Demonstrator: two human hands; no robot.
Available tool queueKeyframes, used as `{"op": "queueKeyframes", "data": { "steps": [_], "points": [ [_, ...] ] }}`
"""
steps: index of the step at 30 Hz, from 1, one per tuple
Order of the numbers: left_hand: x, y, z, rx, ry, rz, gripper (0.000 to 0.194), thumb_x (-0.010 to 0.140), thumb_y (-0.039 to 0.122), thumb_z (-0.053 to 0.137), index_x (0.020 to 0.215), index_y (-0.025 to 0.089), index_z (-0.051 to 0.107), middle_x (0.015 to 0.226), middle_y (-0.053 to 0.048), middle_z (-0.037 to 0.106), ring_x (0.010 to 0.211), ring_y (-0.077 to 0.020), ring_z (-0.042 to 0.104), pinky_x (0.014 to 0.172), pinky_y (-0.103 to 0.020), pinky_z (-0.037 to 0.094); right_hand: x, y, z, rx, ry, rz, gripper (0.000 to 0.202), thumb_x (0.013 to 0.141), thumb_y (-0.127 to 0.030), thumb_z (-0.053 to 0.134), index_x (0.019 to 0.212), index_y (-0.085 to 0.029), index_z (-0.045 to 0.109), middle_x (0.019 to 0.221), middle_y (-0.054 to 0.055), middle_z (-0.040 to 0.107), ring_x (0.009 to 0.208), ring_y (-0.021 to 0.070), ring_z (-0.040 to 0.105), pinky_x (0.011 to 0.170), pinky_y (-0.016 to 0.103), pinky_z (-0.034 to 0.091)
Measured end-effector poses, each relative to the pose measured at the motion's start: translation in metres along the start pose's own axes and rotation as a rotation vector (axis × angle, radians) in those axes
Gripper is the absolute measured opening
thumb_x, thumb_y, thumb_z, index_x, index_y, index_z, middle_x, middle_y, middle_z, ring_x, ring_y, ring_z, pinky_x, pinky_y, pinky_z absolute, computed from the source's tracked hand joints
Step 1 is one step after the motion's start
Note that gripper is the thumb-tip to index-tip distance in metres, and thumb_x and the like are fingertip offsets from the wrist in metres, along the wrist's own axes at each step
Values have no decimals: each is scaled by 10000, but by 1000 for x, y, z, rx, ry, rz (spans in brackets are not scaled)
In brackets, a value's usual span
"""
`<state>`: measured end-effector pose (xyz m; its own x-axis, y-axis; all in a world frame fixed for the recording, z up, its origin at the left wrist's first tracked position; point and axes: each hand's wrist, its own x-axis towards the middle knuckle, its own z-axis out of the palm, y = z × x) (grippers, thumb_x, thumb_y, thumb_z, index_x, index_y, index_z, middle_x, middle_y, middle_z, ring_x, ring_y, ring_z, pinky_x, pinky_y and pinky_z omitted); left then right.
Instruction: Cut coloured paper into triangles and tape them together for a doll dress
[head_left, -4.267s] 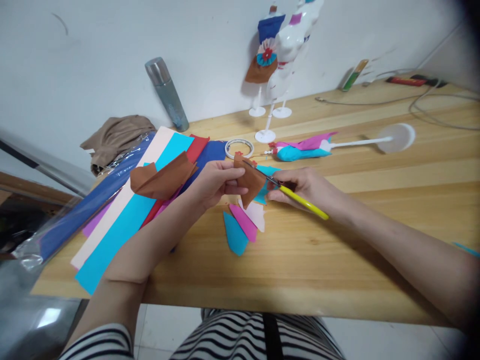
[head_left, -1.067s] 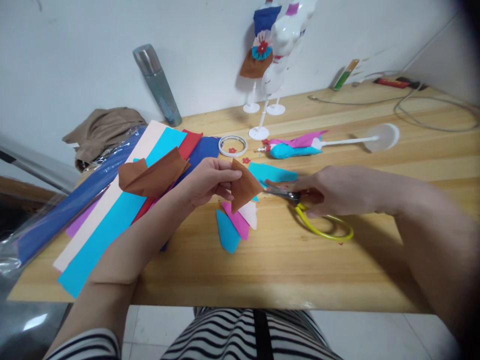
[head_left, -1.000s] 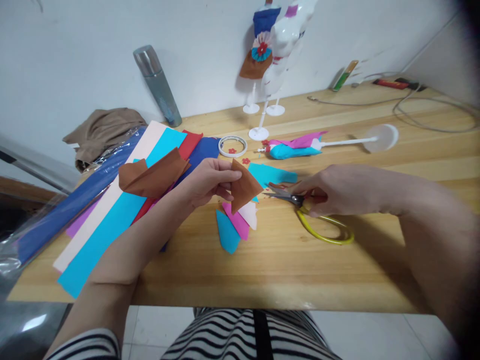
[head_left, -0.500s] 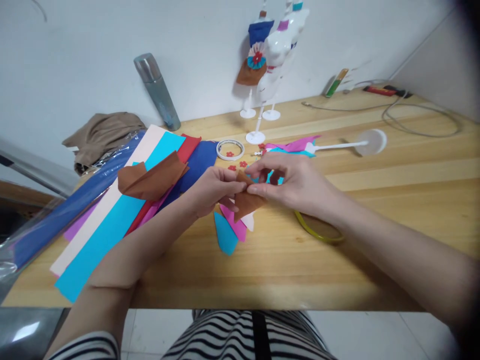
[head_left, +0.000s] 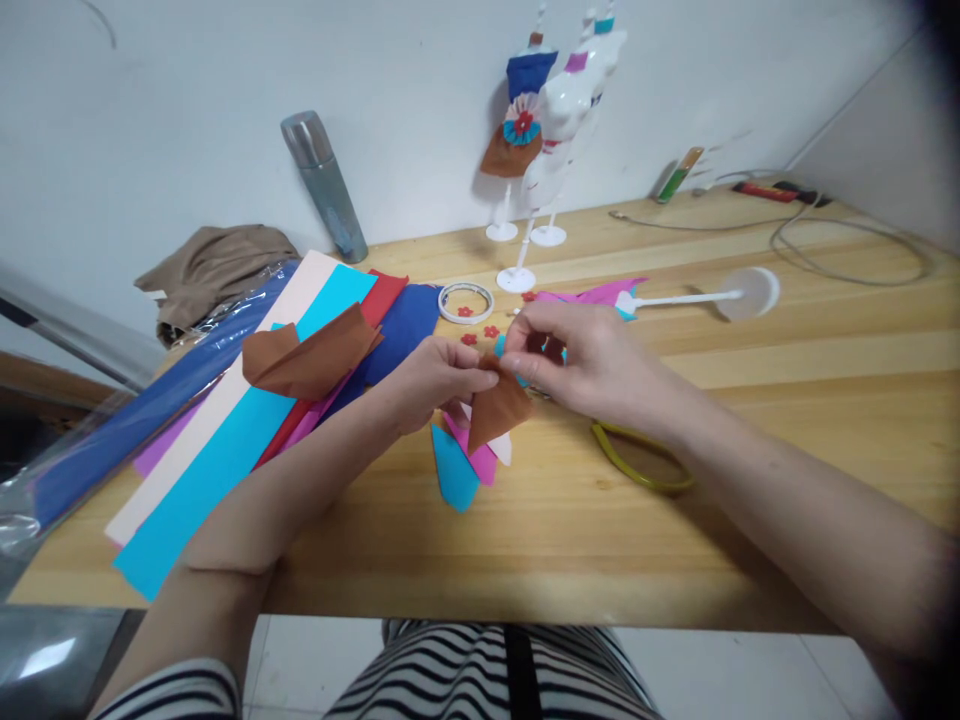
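Note:
A small brown paper piece (head_left: pixel 501 408) hangs between my hands above the table, its lower part spread out. My left hand (head_left: pixel 442 380) pinches its upper left edge between thumb and fingers. Thumb and forefinger of my right hand (head_left: pixel 574 350) close on its top corner. Under the brown piece, blue (head_left: pixel 454 475), magenta and pale pink paper pieces lie overlapping on the table. Just beyond my hands are small red flowers (head_left: pixel 491 331) and a roll of tape (head_left: pixel 466 303).
Coloured paper strips (head_left: pixel 225 460) and a folded brown sheet (head_left: pixel 304 355) lie at left. Behind stand a flask (head_left: pixel 326 190) and white dress forms (head_left: pixel 562 105). One form with a round base (head_left: pixel 750 294) lies down at right, beyond yellow-handled scissors (head_left: pixel 645 470).
The brown piece now hangs more spread out, with its lower part more visible. My right hand has shifted slightly up off its middle. The whole view has moved a little.

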<state>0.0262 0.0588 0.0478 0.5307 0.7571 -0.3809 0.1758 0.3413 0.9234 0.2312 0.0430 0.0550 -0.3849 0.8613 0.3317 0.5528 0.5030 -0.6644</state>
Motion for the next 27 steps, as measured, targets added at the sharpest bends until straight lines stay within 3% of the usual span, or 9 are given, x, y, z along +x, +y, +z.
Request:
{"op": "queueKeyframes", "data": {
  "steps": [6, 12, 18, 23, 27],
  "points": [
    [-2, 5, 7, 92, 96, 14, 179, 847, 194, 793, 698, 112, 735, 626, -24, 693, 476, -88, 607, 461, -187, 490, -3, 2, 13, -38, 41, -61, 156, 857, -254, 669, 768, -251, 541, 814, 45, 665, 749, 214, 616, 710, 364, 446],
    [-4, 11, 14, 178, 134, -4, 203, 860, 97, 683, 659, 119, 696, 582, -1, 647, 433, -84, 571, 419, -193, 481, -1, 2, 15, -14, 61, -62, 128, 840, -234, 599, 725, -240, 543, 736, 24, 656, 681, 178, 572, 661, 332, 409],
    [-5, 11, 15, 284, 126, 10, 238, 854, 101, 615, 625, 154, 656, 532, 21, 590, 445, -101, 571, 443, -203, 464, 1, 5, 16, 149, -47, 89, 225, 820, -298, 632, 638, -240, 513, 607, -7, 579, 574, 145, 488, 572, 311, 359],
    [-7, 5, 13, 590, 221, 263, 380, 865, 77, 571, 501, 180, 531, 459, 30, 496, 490, -91, 478, 508, -216, 323, 3, 2, 12, 292, -116, 223, 327, 844, -374, 694, 604, -240, 516, 579, -18, 485, 579, 138, 449, 570, 315, 343],
    [-8, 2, 14, 859, 336, 410, 352, 880, 85, 607, 542, 180, 591, 499, 27, 488, 553, -113, 412, 577, -263, 263, 3, 1, 12, 548, -211, 359, 317, 810, -387, 744, 608, -236, 553, 540, -37, 431, 521, 112, 336, 533, 308, 270]
  ]
}}
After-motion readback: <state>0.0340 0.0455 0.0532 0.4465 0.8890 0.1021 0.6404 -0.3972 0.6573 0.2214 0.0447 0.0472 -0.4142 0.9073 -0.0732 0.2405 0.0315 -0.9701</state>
